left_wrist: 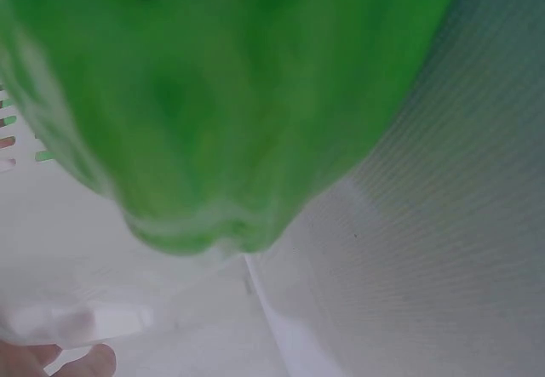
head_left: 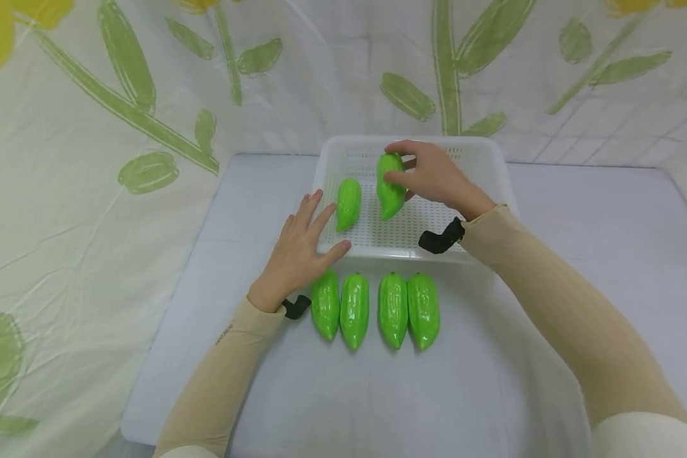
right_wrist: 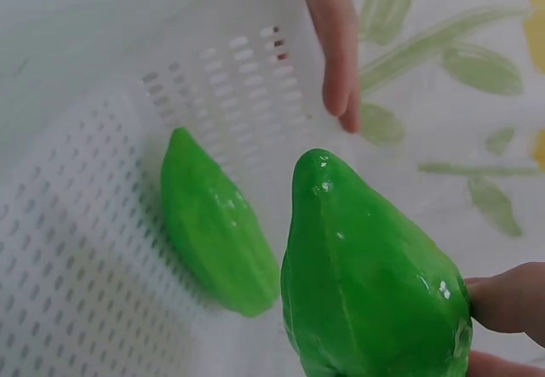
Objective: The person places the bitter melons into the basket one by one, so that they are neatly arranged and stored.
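Note:
My right hand (head_left: 432, 175) pinches a glossy green ridged gourd (head_left: 390, 184) between thumb and fingers, over the white basket (head_left: 415, 254). Its pointed end faces the camera in the right wrist view, with a fingertip (right_wrist: 507, 299) against its side. Another green gourd (head_left: 349, 203) lies in the basket's left part. With fingers spread, my left hand (head_left: 298, 248) is at the basket's left front corner, fingertips over the rim. Several more gourds (head_left: 393, 312) lie in a row on the table before the basket. The left wrist view is mostly filled by a close gourd (left_wrist: 230, 96).
The table (head_left: 343, 394) has a pale cloth. Behind and to the left hangs a white curtain (head_left: 320, 83) with green leaf prints. A black wrist mount (head_left: 441, 236) juts over the basket's front rim, another (head_left: 296, 307) beside the leftmost gourd in the row.

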A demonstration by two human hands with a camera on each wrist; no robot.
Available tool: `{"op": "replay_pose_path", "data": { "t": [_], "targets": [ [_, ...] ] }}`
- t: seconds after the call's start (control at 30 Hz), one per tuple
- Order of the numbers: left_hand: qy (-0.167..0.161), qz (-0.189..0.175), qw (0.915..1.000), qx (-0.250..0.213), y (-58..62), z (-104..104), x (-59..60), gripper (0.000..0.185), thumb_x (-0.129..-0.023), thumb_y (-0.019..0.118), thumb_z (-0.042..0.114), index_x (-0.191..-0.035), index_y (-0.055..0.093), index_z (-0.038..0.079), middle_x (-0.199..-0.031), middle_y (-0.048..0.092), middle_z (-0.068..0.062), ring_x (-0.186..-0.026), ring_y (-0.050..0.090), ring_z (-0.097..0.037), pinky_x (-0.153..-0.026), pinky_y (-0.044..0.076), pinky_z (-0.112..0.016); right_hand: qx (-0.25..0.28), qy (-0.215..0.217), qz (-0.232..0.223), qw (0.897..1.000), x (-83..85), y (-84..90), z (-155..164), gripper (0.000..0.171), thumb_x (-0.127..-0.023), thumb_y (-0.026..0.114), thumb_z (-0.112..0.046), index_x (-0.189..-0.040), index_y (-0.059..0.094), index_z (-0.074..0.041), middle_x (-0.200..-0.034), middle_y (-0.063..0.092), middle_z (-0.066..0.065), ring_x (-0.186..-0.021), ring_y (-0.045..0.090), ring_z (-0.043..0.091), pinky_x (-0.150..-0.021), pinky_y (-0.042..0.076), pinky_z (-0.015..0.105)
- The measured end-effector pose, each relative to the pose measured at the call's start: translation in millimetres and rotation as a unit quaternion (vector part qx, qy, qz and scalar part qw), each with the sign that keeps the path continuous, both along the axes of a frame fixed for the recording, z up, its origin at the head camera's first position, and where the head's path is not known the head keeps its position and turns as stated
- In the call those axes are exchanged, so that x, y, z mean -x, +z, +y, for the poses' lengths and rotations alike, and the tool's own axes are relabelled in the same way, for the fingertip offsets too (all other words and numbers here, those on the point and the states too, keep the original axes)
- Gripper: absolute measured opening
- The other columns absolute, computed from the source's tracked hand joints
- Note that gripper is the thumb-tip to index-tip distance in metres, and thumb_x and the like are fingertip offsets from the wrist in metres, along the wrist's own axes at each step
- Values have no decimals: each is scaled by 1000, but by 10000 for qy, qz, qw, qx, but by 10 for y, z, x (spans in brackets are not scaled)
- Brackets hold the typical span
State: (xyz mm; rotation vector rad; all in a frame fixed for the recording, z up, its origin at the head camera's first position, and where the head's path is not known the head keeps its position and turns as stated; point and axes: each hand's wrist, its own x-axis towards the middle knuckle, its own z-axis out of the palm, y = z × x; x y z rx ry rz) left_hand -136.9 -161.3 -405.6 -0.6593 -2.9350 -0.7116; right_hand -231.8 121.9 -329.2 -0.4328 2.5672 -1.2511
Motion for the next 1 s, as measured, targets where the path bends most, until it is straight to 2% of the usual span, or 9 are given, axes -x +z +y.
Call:
{"op": "replay_pose_path", "data": {
  "t": [0.3,0.57,0.87,1.0],
  "targets": [
    [34,27,10000,37,-2,-11,-5,80,-101,52,61,-163,34,13,-176,10,-9,-163,8,-34,-121,22,-71,-244,208,-433,9985,217,-189,-184,59,-98,70,-26,-151,51,-8,-153,51,17,-124,65,30,-81,63,47],
    [7,70,10000,-13,-13,-21,-6,84,-101,44,69,-163,35,13,-176,12,-9,-163,10,-35,-120,23,-71,-438,375,-1041,9929,293,-337,-339,60,-99,70,-21,-151,47,-3,-158,42,23,-116,65,35,-79,64,42],
    [-11,51,10000,-7,-2,3,6,79,-101,53,60,-163,35,13,-176,12,-10,-163,10,-35,-121,24,-71,-1080,647,-1078,9862,316,-473,-432,63,-98,70,-22,-152,44,-4,-155,45,21,-114,65,32,-77,64,37],
    [-6,76,10000,12,-5,1,12,80,-101,51,61,-163,35,14,-176,11,-9,-163,10,-34,-121,24,-71,-1095,704,-1087,9855,330,-490,-459,64,-98,70,-22,-153,43,-3,-152,47,21,-115,65,33,-76,64,37]
  ]
}}
